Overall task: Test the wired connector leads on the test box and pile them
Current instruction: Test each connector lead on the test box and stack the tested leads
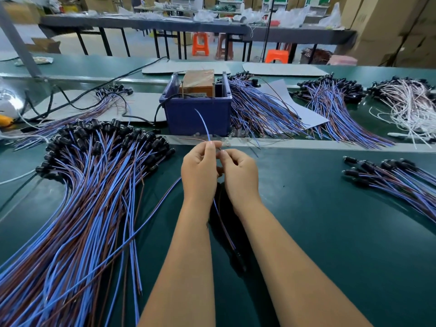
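- Pinching at centre frame, the left hand (200,171) has finger and thumb closed on a blue wire (204,125) that arcs up toward the test box (197,109).
- Right beside it, touching, the right hand (240,174) curls its fingers around the same lead; exactly what it grips is hidden behind the knuckles.
- Down between the forearms the rest of that lead (225,230) trails, blue and brown strands running to a dark connector near lower centre.
- Sitting just above the hands, the test box is a blue plastic bin with a brown block inside and two upright pins at its rim.
- Over on the left, a big pile of leads (94,192) fans across the green belt (318,220), black connectors bunched at the top.
- At right edge, a smaller pile (396,178) lies well apart from the hands.
- Upper right, more bundles (335,109) rest beyond the box, one of them white (405,102).
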A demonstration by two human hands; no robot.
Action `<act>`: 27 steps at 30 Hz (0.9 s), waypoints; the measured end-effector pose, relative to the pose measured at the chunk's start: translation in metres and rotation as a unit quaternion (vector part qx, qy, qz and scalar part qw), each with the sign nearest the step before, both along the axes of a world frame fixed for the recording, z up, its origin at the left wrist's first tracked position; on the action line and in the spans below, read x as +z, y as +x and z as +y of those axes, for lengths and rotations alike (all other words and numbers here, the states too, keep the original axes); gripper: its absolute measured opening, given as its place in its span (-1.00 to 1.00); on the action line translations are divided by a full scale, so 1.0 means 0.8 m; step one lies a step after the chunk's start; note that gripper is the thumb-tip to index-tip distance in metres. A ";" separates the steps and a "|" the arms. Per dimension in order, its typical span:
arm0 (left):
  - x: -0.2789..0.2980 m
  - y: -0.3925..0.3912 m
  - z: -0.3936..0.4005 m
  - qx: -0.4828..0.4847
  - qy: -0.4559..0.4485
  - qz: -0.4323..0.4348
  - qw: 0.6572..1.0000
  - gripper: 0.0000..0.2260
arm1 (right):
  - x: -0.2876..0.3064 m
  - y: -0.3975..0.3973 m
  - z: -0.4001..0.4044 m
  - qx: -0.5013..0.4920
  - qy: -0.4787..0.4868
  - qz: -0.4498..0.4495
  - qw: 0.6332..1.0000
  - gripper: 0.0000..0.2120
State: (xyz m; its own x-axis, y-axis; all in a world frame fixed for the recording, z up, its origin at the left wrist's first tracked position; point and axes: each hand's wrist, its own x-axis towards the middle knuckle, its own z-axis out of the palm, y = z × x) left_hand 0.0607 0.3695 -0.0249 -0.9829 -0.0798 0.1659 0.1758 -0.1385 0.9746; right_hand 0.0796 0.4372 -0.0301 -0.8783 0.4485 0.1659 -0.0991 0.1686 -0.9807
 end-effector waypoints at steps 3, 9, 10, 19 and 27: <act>0.003 -0.003 -0.005 0.053 0.013 0.006 0.998 -0.78 | 0.006 -0.005 -0.006 -0.034 -0.024 0.021 0.999 -0.80; 0.010 -0.002 -0.013 0.049 -0.015 0.056 0.997 -0.77 | 0.011 -0.009 -0.028 -0.034 -0.099 0.072 0.992 -0.82; 0.010 -0.001 -0.013 0.041 -0.024 0.067 0.997 -0.78 | 0.011 -0.007 -0.028 -0.024 -0.115 0.080 0.990 -0.81; 0.002 -0.003 -0.011 0.076 -0.089 0.068 0.991 -0.77 | 0.015 0.002 -0.014 -0.054 -0.122 0.041 0.990 -0.82; 0.002 -0.003 -0.016 0.125 -0.040 0.038 0.991 -0.77 | 0.012 0.007 -0.013 -0.078 -0.084 0.038 0.993 -0.81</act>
State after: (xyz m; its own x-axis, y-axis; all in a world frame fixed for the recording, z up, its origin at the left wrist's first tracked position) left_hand 0.0582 0.3563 -0.0237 -0.9187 -0.3027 0.2537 0.2675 -0.0043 0.9635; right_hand 0.0848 0.4265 -0.0209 -0.7837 0.6054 0.1392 -0.1586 0.0217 -0.9871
